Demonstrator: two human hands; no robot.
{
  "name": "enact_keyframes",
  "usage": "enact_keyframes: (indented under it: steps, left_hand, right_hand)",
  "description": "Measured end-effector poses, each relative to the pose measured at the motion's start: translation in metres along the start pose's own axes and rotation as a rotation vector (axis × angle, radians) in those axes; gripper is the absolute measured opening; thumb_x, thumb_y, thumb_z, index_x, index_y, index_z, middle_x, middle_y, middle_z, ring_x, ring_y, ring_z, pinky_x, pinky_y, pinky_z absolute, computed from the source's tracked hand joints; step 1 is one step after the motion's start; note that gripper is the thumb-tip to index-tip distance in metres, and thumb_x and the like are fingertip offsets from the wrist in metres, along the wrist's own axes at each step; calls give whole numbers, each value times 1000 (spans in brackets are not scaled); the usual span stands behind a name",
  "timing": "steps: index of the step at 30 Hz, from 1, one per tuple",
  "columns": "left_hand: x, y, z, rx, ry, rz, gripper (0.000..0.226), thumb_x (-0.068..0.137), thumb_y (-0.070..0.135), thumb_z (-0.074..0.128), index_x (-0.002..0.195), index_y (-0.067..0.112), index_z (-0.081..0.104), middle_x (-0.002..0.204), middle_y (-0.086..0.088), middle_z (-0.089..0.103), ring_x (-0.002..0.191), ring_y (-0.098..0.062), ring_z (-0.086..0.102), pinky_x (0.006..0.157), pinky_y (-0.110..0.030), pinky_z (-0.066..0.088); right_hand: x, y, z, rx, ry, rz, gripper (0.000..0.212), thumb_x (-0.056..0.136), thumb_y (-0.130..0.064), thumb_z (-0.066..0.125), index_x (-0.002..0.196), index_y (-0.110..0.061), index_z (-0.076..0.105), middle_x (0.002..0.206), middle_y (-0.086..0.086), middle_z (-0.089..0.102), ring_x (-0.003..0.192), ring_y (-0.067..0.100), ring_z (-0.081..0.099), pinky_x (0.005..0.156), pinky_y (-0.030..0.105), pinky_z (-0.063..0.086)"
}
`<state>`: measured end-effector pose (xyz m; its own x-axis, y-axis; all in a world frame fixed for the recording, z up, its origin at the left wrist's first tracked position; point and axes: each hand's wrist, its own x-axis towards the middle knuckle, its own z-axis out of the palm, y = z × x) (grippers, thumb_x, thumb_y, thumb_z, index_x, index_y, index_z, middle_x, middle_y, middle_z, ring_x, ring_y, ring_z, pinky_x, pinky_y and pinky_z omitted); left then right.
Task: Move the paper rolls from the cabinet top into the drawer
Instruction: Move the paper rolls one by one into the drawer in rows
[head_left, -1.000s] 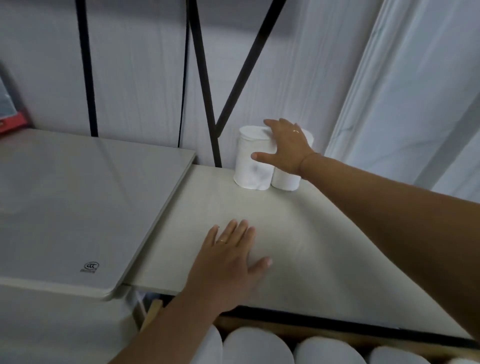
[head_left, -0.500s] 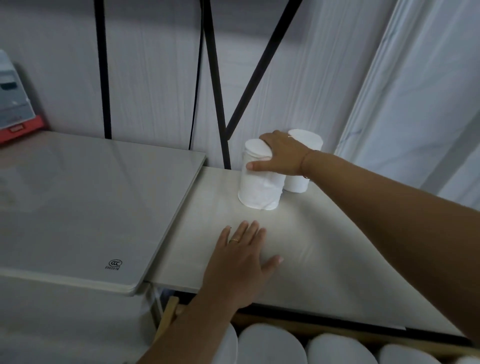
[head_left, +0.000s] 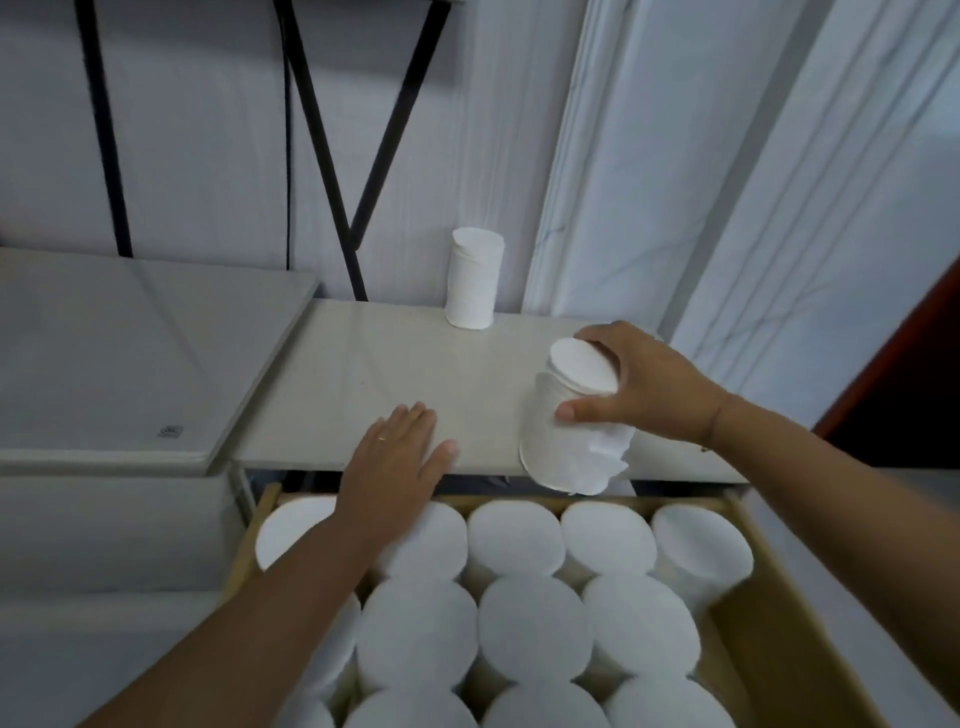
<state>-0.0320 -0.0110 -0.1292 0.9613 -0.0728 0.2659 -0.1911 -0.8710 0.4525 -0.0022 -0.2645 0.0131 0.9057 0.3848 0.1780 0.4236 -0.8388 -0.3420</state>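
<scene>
Right hand (head_left: 649, 395) pinches a tilted paper roll (head_left: 571, 421) over the cabinet top's (head_left: 374, 374) front edge, above the packed drawer (head_left: 769, 597), left hand (head_left: 395, 467) spread flat for balance, last roll (head_left: 474, 286) well beyond.

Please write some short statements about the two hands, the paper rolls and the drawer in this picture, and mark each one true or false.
1. The right hand grips a paper roll. True.
2. The held roll stands upright. False: it is tilted, near the front edge of the cabinet top.
3. The left hand holds a roll. False: it lies flat and open on the cabinet top.
4. One more roll stands upright at the back by the wall. True.
5. The drawer is shut. False: it is open and packed with upright rolls.
</scene>
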Motion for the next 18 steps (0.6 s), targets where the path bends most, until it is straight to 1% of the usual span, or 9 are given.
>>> enact_keyframes:
  steps: [2, 4, 6, 7, 9, 12, 16, 18]
  left_hand:
    - [-17, 25, 7, -29, -23, 99, 57, 98, 44, 31, 147, 15, 25, 157, -1, 20, 145, -13, 9, 114, -26, -2]
    - [-34, 53, 14, -54, -88, 193, 59, 97, 47, 27, 148, 17, 21, 158, 2, 16, 145, -11, 4, 114, -25, -4]
    - [-45, 80, 23, -40, -179, 269, 63, 95, 53, 20, 149, 20, 13, 159, 6, 9, 144, -7, -3, 115, -26, -6]
    - [-49, 94, 28, -28, -215, 300, 65, 95, 55, 18, 149, 21, 11, 159, 8, 6, 144, -5, -5, 116, -26, -7]
    - [-54, 118, 38, -15, -263, 348, 64, 96, 54, 22, 150, 21, 12, 159, 7, 6, 144, -5, -5, 115, -25, -8]
    - [-58, 142, 54, 2, -334, 354, 64, 96, 54, 24, 149, 21, 11, 159, 7, 4, 144, -7, -6, 111, -24, -11]
    - [-62, 153, 77, 81, -440, 340, 66, 95, 57, 18, 150, 23, 3, 159, 6, -2, 144, -9, -10, 114, -31, -13]
    - [-66, 154, 87, 120, -449, 324, 68, 93, 60, 13, 150, 25, 1, 159, 8, -5, 144, -9, -13, 115, -34, -14]
  right_hand:
    - [-47, 19, -20, 32, -33, 15, 78, 60, -63, 74, 125, -33, 45, 118, -14, 50, 102, 7, 50, 87, 21, 39]
    - [-91, 36, -37, 67, -61, 39, 75, 57, -65, 74, 121, -40, 44, 116, -22, 49, 103, -2, 49, 82, 15, 39]
    - [-126, 51, -48, 90, -90, 61, 73, 56, -65, 75, 117, -47, 41, 114, -30, 45, 104, -12, 46, 78, 13, 41]
    - [-140, 57, -52, 94, -106, 74, 73, 55, -66, 76, 116, -49, 40, 113, -33, 44, 104, -14, 44, 78, 13, 42]
    - [-162, 69, -56, 91, -138, 100, 75, 54, -68, 75, 117, -53, 36, 110, -37, 42, 104, -15, 43, 78, 12, 43]
    - [-181, 84, -53, 88, -158, 135, 78, 54, -69, 75, 118, -55, 32, 110, -40, 40, 105, -16, 40, 77, 10, 42]
    - [-188, 101, -23, 112, -195, 144, 80, 55, -64, 75, 121, -56, 31, 116, -37, 39, 109, -12, 40, 87, 12, 39]
    - [-188, 111, -1, 129, -217, 144, 80, 57, -60, 76, 122, -57, 29, 117, -36, 37, 111, -8, 40, 91, 12, 38]
